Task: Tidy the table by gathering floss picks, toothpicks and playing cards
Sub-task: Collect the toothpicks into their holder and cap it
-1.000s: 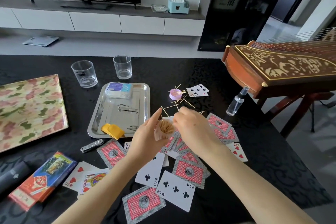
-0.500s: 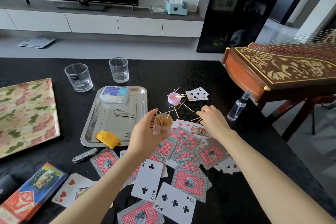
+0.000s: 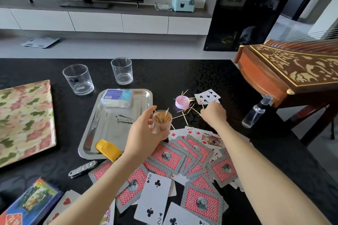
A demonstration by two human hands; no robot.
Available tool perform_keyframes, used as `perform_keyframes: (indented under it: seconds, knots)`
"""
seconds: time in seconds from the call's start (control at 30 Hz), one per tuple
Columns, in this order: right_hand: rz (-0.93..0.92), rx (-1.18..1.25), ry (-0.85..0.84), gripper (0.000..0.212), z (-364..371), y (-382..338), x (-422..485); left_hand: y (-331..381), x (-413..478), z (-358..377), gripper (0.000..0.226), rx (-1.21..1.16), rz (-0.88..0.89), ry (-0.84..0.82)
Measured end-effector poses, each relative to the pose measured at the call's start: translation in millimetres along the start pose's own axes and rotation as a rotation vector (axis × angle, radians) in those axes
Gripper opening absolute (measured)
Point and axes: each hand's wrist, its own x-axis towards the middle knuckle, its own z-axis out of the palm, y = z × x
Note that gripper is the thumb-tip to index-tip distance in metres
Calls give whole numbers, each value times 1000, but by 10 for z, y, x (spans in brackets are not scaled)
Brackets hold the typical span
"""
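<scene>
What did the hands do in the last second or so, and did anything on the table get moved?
The right hand left the toothpick jar, where it was a second ago, and reached out to the loose toothpicks beside the pink lid; whether it has pinched one is hidden. The left hand kept holding the jar. Cards, tray and glasses stayed put.

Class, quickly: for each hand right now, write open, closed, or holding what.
Left hand: holding the small clear plastic jar of wooden toothpicks.
Right hand: curled over loose wooden toothpicks; a grip cannot be told.
</scene>
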Motion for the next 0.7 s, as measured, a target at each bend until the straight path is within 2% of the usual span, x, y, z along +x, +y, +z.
perform_keyframes:
  seconds: [0.17,0.3,0.43,0.6,0.7]
  knots:
    - [22,29,-50,50,70,-240,75,-35,41,-18,77,-30,9,16]
    - [51,-12,-92,50,116,-356,56,-44,62,-15,78,-39,8,19]
    - [91,-83,-68,64,146,-444,10,-23,54,-2,78,-30,6,8]
    - [76,-121,-120,38,114,-436,-10,-8,30,3,78,-23,12,0]
    - [19,-186,-154,35,30,-373,-35,-6,3,18,78,-24,11,-3]
